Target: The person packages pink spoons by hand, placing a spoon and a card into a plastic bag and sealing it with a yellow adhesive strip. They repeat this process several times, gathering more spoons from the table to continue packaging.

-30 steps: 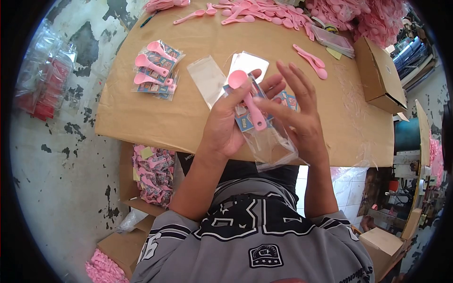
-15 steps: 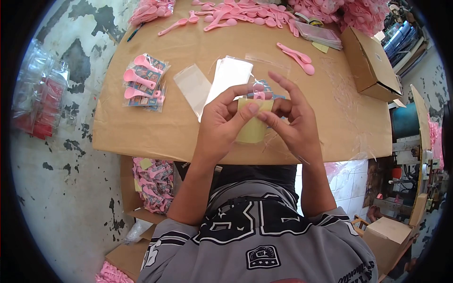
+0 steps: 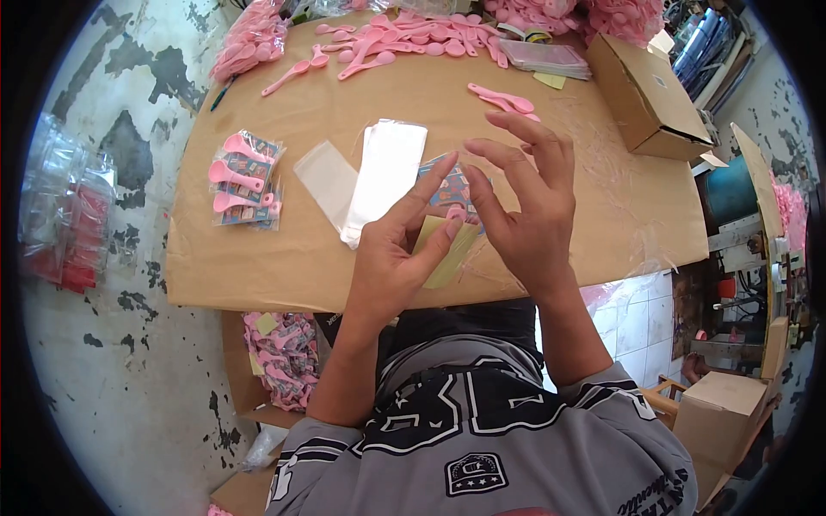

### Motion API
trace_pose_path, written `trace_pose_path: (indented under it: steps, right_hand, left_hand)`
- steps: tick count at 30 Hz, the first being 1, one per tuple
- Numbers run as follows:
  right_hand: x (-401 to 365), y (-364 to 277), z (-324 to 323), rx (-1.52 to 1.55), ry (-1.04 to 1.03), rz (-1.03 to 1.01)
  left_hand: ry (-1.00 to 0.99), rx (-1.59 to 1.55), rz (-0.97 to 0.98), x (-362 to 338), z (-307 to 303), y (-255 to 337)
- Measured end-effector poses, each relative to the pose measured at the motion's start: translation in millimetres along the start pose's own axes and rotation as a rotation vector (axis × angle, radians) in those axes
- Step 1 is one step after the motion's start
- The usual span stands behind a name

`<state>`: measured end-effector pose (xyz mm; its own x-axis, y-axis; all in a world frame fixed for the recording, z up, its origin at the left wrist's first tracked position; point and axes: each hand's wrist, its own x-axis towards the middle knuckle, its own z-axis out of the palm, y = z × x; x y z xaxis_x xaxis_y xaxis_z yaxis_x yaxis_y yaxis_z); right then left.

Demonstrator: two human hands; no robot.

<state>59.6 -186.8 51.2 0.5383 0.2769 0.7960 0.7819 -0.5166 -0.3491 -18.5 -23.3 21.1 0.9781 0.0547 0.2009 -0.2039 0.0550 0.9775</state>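
Observation:
My left hand is closed, thumb pressed on a yellow paper slip that hangs below the fingers. At the slip's top edge shows the pink end of what looks like a spoon, mostly hidden. My right hand is raised just to the right, fingers apart, with nothing in it. Behind both hands lie blue printed cards, partly covered. Left of them are a stack of white-looking clear bags and a single clear bag.
Packed pink spoons with cards lie at the left. Loose pink spoons spread along the back; two more lie nearer. A cardboard box stands at the right edge. Below the table, a carton holds bagged spoons.
My right hand has let go of the yellow slip and moved up and away, fingers spreading. My left hand keeps the slip, now tilted. The camera view has shifted slightly.

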Motion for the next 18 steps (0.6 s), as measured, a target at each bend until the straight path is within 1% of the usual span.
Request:
trace_pose_path:
  steps: [4,6,9,11,12,15,18]
  right_hand:
    - [-0.6,1.9,-0.3,-0.018,-0.007,-0.023]
    - [-1.6,1.0,-0.3,-0.022,-0.002,-0.033]
    - [0.3,-2.9,-3.9,-0.008,-0.014,-0.02]
    - [0.8,-1.4,-5.9,-0.003,-0.01,0.007]
    - [1.8,-0.4,-6.9,-0.002,-0.007,0.02]
    - [-0.6,5.7,-2.9,0.194,0.011,0.122]
    - [4.3,19.2,-9.0,0.146,0.12,0.163]
  left_hand:
    - [-0.013,0.068,0.029,-1.7,0.6,4.0]
    - [-0.051,0.142,0.023,-3.3,-2.6,5.0]
    - [-0.101,0.272,-0.052,-5.8,-5.4,18.8]
    - [-0.093,0.287,-0.05,-7.6,-5.3,18.9]
    - [-0.069,0.254,-0.012,-8.8,-4.7,10.5]
    - [-0.041,0.205,0.031,-8.7,-4.0,7.4]
    - [-0.093,0.169,0.011,-8.7,-9.4,3.9]
